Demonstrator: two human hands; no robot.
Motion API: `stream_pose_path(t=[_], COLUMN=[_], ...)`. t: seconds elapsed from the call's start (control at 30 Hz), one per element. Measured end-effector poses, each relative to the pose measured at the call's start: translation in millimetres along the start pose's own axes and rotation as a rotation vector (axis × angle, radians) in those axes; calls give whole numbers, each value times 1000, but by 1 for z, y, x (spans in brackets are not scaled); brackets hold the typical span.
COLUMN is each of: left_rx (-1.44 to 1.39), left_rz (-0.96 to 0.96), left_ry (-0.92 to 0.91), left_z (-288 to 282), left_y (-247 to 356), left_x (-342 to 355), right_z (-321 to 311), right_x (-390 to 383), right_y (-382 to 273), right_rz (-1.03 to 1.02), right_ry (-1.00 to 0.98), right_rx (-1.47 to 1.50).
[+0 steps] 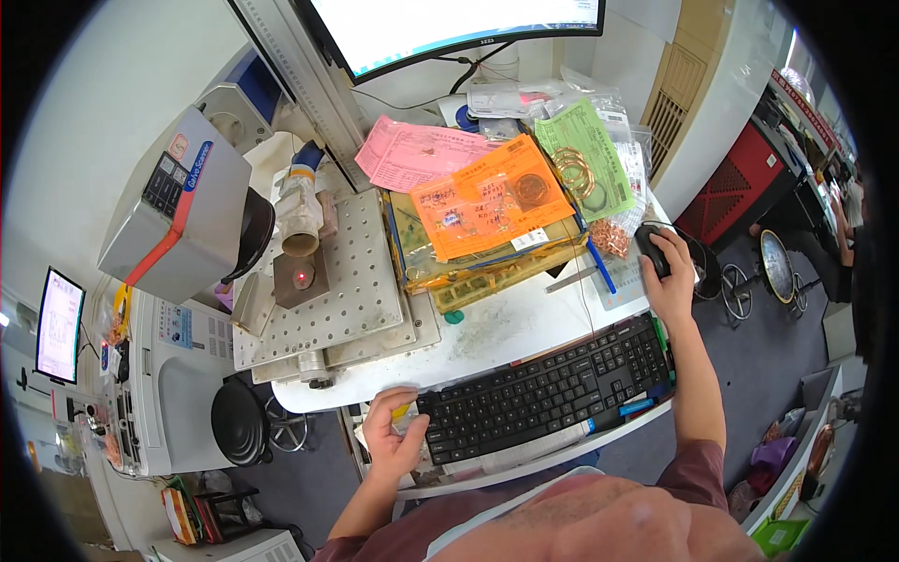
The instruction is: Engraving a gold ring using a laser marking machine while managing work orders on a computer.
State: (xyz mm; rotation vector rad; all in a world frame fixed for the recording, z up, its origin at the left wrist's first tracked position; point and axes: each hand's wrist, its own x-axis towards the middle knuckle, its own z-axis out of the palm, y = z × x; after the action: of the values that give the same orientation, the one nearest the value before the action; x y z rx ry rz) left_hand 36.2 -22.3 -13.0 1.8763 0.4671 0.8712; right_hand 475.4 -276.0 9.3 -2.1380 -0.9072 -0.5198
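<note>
A grey laser head (pixel 178 220) carrying a dark printed panel, a blue lettered label and a red stripe stands over a dark block (pixel 300 287) with a red light dot, set on a perforated metal plate (pixel 361 281). The left hand (pixel 393 436), thumb and fingers apart, is at the left end of a black keyboard (pixel 548 389). Behind, a printed pink form (pixel 417 155), a handwritten orange form (pixel 468 211) and a printed green form (pixel 609 159) with gold-coloured bangles (pixel 573 174) overlap. At the right of the white desk (pixel 487 337), the right hand (pixel 671 281) is curled over a black mouse (pixel 648 244)
</note>
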Motion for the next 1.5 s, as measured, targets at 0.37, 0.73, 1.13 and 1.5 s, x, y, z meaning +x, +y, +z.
stream_pose_path(t=[0.37,0.73,1.13,1.5], left_rx=[8,20,55,-23], left_rz=[-1,-5,-36,-102], left_ry=[-5,-9,24,9], left_z=[0,1,4,5], left_y=[0,1,1,0], left_x=[0,1,1,-1], right_z=[0,3,4,3], right_x=[0,-2,-2,-2], right_y=[1,4,4,5], right_rz=[12,-18,0,3], right_ry=[-4,28,62,70], right_rx=[-7,-43,-12,15])
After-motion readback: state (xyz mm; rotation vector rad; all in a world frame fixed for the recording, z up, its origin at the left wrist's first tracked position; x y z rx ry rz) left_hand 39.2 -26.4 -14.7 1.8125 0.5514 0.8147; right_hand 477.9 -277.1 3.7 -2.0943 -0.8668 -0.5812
